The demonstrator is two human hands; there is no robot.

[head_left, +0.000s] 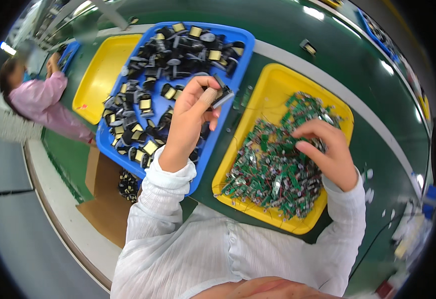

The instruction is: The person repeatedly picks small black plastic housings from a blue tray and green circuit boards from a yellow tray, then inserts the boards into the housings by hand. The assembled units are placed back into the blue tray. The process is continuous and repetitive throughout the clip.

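Between the thumb and fingers of my left hand is a small black plastic housing with a grey edge, raised over the right side of a blue tray. That tray holds many similar black parts, several with pale yellow faces. My right hand reaches over a yellow tray heaped with small green circuit boards with thin wires. Its thumb and index finger are apart above the pile, and I make out nothing between them.
One black part lies alone on the green table. Left of the blue tray is another yellow tray. Below it stands a cardboard box with more black parts. A person in pink works at the far left.
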